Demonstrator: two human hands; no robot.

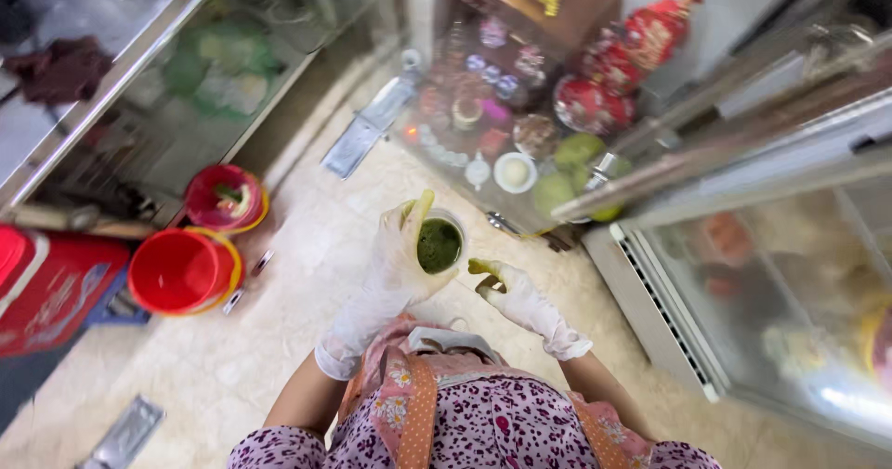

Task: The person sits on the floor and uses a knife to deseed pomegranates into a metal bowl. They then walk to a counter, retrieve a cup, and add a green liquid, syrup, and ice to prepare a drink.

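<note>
Red box [46,288] with pale printing at 9 o'clock, two red buckets [184,269] beside it. Green bagged packages [223,60] on the steel shelf at 11. Red ornate jars [641,46] at 1, glass-front cabinet [790,274] at 3. Centre frame: left hand [400,265], white glove, fingers wrapped around cup of green stuff [439,243], thumb tip stained green above the rim. Right hand [511,293], gloved, just beside the cup at its 4 o'clock, fingers curled, gripping nothing visible, tips green.
</note>
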